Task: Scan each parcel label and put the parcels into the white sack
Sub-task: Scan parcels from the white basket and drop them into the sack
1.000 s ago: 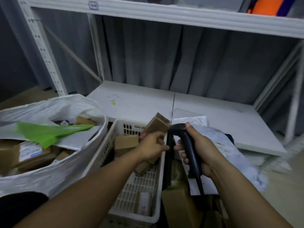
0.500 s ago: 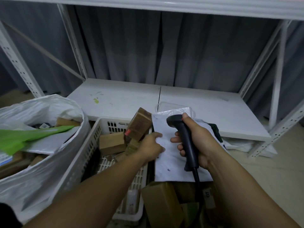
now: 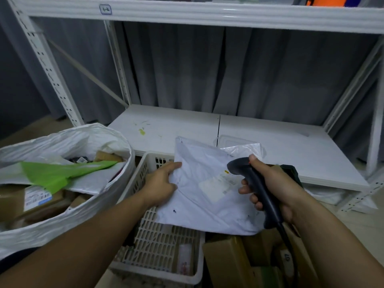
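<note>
My left hand (image 3: 161,183) pinches the left edge of a flat white mailer parcel (image 3: 201,196) and holds it up over the white plastic crate (image 3: 145,169). A pale label (image 3: 218,187) shows on the mailer's face. My right hand (image 3: 270,183) grips a black handheld scanner (image 3: 255,183), its head just right of the label and aimed toward it. The white sack (image 3: 62,223) stands open at the left, holding brown boxes, a green bag (image 3: 60,173) and white packets.
Brown cardboard boxes (image 3: 230,260) lie below the mailer at the bottom right. A white metal rack (image 3: 207,11) stands behind, with a low white shelf board (image 3: 270,146) carrying a clear plastic bag (image 3: 243,147). Grey curtain hangs at the back.
My left hand left the brown boxes in the crate and took the white mailer, lifting it up in front of the scanner. The scanner stayed in my right hand.
</note>
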